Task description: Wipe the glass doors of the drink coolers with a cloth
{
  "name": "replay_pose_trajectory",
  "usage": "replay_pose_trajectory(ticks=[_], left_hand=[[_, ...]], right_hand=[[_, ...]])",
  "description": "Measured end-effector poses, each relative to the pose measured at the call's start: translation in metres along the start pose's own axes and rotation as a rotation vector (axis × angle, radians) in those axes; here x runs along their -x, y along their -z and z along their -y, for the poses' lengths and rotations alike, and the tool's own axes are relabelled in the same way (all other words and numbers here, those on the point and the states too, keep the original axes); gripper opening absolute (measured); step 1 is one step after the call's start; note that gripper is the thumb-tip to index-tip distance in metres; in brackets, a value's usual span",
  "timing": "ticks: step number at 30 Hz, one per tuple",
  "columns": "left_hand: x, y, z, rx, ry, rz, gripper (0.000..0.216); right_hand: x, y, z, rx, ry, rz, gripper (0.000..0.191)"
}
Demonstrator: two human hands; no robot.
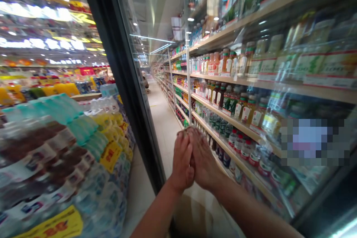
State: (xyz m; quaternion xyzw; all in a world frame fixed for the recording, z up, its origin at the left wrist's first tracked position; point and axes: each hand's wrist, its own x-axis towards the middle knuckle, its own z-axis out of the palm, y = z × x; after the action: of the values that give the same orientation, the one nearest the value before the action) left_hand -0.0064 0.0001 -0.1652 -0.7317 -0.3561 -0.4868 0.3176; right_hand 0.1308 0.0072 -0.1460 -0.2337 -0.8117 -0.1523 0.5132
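My left hand [181, 161] and my right hand [205, 163] are side by side in the middle of the head view, their inner edges touching. The fingers point forward and are pressed together against or just in front of a glass door pane [156, 15]. Both hands look closed, with the left thumb bent inward. Whatever lies under the fingers, if anything, is hidden. A blurred patch at the fingertips could be a reflection or a thing held.
Wooden shelves [279, 85] of bottled drinks fill the right side behind glass. A dark door frame [122, 67] slants down on the left. Beyond it stand stacked bottle packs [64, 126] with a yellow price sign [111, 155]. A pale aisle floor [161, 102] runs away ahead.
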Motion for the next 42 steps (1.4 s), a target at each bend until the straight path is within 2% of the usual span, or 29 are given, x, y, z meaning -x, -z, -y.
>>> replay_pose_trajectory(ticks=[3, 5, 9, 12, 15, 17, 19, 21, 23, 25, 27, 31, 34, 38, 40, 42], left_hand=[[-0.006, -0.009, -0.007, -0.080, -0.039, 0.127, 0.062], [0.001, -0.016, -0.009, -0.183, -0.054, 0.120, 0.062], [0.020, -0.021, -0.009, -0.285, -0.073, 0.045, 0.061], [0.005, -0.010, 0.002, -0.316, -0.110, 0.015, 0.061], [-0.029, 0.005, 0.021, -0.371, -0.032, -0.050, 0.065], [-0.035, 0.010, 0.032, -0.374, 0.029, -0.098, 0.067], [-0.016, 0.009, 0.036, -0.363, 0.073, -0.109, 0.068], [0.021, 0.005, 0.034, -0.372, 0.104, -0.068, 0.069], [0.056, 0.002, 0.032, -0.400, 0.077, 0.004, 0.071], [0.069, 0.004, 0.036, -0.421, 0.025, 0.051, 0.071], [0.058, 0.009, 0.044, -0.422, 0.021, 0.052, 0.072], [0.015, 0.012, 0.051, -0.386, 0.129, 0.002, 0.072], [0.022, 0.003, 0.036, -0.376, 0.138, 0.029, 0.073], [0.041, -0.003, 0.028, -0.366, -0.054, 0.120, 0.071], [0.029, 0.001, 0.037, -0.369, -0.082, 0.114, 0.069], [0.008, 0.006, 0.047, -0.389, -0.014, 0.077, 0.070]], right_hand=[[0.020, 0.020, -0.017, -0.041, -0.053, -0.129, 0.073], [0.040, 0.034, -0.030, 0.111, -0.112, -0.212, 0.071], [0.077, 0.044, -0.052, 0.584, -0.175, -0.148, 0.069], [0.088, 0.038, -0.060, 0.747, -0.064, -0.157, 0.070], [0.090, 0.035, -0.060, 0.723, -0.102, -0.182, 0.071], [0.090, 0.035, -0.058, 0.689, -0.138, -0.189, 0.072], [0.092, 0.037, -0.057, 0.671, -0.130, -0.189, 0.071], [0.094, 0.038, -0.057, 0.650, -0.127, -0.195, 0.070], [0.094, 0.038, -0.059, 0.633, -0.112, -0.204, 0.070], [0.094, 0.037, -0.060, 0.625, -0.098, -0.211, 0.069], [0.093, 0.036, -0.061, 0.620, -0.096, -0.211, 0.069], [0.091, 0.038, -0.061, 0.607, -0.097, -0.211, 0.068], [0.093, 0.040, -0.061, 0.588, -0.084, -0.197, 0.067], [0.095, 0.039, -0.061, 0.542, -0.104, -0.196, 0.067], [0.094, 0.038, -0.061, 0.528, -0.105, -0.196, 0.066], [0.093, 0.038, -0.061, 0.523, -0.106, -0.201, 0.064]])
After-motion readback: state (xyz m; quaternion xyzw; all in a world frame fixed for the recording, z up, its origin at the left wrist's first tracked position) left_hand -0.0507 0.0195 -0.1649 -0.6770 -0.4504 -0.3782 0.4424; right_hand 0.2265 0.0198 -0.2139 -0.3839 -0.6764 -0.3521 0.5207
